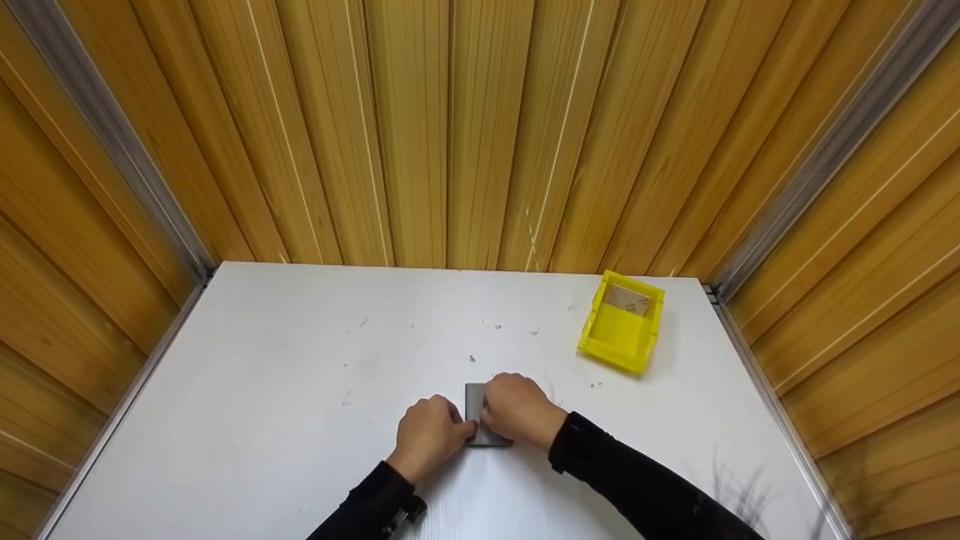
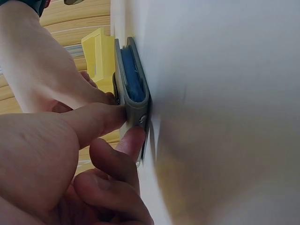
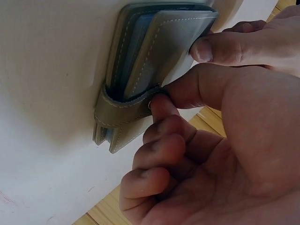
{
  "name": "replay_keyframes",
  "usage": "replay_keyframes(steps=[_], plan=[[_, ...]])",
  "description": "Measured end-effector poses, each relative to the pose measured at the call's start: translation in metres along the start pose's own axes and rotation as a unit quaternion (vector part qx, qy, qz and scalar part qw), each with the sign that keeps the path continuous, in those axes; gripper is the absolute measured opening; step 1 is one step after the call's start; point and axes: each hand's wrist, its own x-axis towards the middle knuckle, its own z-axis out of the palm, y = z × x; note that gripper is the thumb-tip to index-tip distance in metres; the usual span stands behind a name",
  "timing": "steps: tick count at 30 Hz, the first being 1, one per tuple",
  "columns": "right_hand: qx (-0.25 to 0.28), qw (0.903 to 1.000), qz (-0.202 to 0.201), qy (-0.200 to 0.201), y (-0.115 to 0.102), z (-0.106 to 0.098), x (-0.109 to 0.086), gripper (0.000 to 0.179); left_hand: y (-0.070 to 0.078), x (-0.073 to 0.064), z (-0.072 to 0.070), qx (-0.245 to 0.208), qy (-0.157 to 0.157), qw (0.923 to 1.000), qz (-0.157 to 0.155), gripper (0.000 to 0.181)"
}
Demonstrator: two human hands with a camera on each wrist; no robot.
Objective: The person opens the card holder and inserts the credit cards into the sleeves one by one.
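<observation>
A grey card holder point(image 1: 474, 405) with pale stitching lies on the white table near its front. Blue inner sleeves point(image 2: 132, 77) show between its covers in the left wrist view. Its closing strap point(image 3: 119, 114) wraps round the open-edge side, and my right hand point(image 1: 517, 405) pinches the strap's end between thumb and index finger. My left hand point(image 1: 429, 433) grips the opposite, spine side, thumb on the top cover and index fingertip against the spine near a small metal stud point(image 2: 142, 119). The snap under the right fingertips is mostly hidden.
At the back right of the table point(image 1: 300, 337) stands a yellow bin point(image 1: 619, 334) with a brownish flat piece point(image 1: 627, 300) inside. Wood-patterned walls point(image 1: 480, 135) enclose the back and both sides. Small dark marks dot the tabletop.
</observation>
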Motion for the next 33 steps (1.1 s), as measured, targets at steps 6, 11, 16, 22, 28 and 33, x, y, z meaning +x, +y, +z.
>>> replay_keyframes(steps=[6,11,16,22,28,33], plan=[[-0.003,0.9999,-0.005,-0.011,0.003,-0.002,0.0,0.028,0.0,-0.001,0.0,0.002,-0.003,1.0,0.006,0.029],[0.016,0.9996,-0.001,-0.022,0.008,-0.003,0.0,0.035,0.001,0.0,-0.001,0.005,-0.003,1.0,0.003,0.028],[0.021,0.9994,-0.002,-0.026,0.01,-0.002,0.0,0.036,0.001,0.0,-0.002,0.006,-0.002,1.0,0.0,0.029],[0.016,0.9995,-0.006,-0.025,0.01,-0.004,-0.002,0.034,0.001,-0.001,-0.002,0.002,-0.005,1.0,0.0,0.028],[0.041,0.999,0.008,-0.019,0.014,-0.01,-0.004,0.03,0.001,0.0,-0.001,0.003,-0.006,1.0,0.003,0.028],[0.046,0.9987,-0.021,-0.006,0.013,-0.009,-0.005,0.026,0.0,0.0,0.0,0.003,-0.015,0.9999,-0.004,0.03]])
